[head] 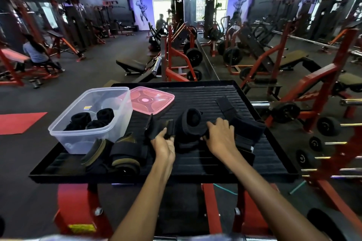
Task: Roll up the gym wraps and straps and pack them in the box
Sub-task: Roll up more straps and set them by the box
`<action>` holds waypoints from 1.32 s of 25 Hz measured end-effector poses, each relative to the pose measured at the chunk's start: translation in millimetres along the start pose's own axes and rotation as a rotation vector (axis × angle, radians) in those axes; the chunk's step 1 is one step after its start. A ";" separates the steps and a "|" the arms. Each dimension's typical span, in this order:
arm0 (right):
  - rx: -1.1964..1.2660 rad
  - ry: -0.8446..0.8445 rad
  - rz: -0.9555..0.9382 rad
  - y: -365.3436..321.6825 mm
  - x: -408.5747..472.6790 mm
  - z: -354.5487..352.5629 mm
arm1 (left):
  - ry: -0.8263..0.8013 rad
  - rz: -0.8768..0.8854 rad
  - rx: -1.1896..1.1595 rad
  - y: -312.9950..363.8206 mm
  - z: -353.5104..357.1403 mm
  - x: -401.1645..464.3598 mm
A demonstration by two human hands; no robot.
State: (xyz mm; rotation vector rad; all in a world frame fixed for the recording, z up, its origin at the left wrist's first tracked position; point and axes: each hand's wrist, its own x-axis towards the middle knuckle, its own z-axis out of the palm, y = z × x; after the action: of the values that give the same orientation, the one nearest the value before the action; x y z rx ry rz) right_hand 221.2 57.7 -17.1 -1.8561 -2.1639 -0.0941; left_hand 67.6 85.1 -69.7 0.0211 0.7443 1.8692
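A black wrap (191,123), partly rolled into a loop, lies in the middle of the black ribbed tray (215,164). My left hand (164,146) pinches its loose strap end on the left. My right hand (221,138) grips the wrap's right side with curled fingers. A clear plastic box (82,139) stands at the tray's left and holds three rolled black wraps (92,119). More black straps (245,131) lie flat to the right of my right hand. Black and olive wraps (121,152) lie at the tray's front left.
The pink lid (151,100) rests behind the box on the tray. The tray sits on a red machine frame (74,203). Red benches, racks and dumbbells (327,126) stand around, with a seated person (36,53) far left.
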 end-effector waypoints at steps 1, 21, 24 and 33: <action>-0.011 0.074 0.021 -1.2 -0.5 2.8 | -0.024 -0.022 -0.025 1.1 -1.0 -0.6; 1.052 0.256 0.195 -2.3 16.6 1.7 | -0.089 -0.208 0.528 -7.5 5.4 -25.5; 1.176 0.307 0.255 -2.8 22.1 -2.1 | -0.058 -0.242 0.864 0.7 1.5 -34.3; 0.979 0.171 -0.420 -10.1 13.3 -13.0 | -0.374 0.127 0.774 43.0 38.7 -17.1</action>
State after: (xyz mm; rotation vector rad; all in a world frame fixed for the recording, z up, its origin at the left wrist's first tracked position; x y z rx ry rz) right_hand 211.9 65.7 0.2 -0.8119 -1.8948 0.5878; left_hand 52.6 79.4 -11.6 0.8990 1.1659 1.5196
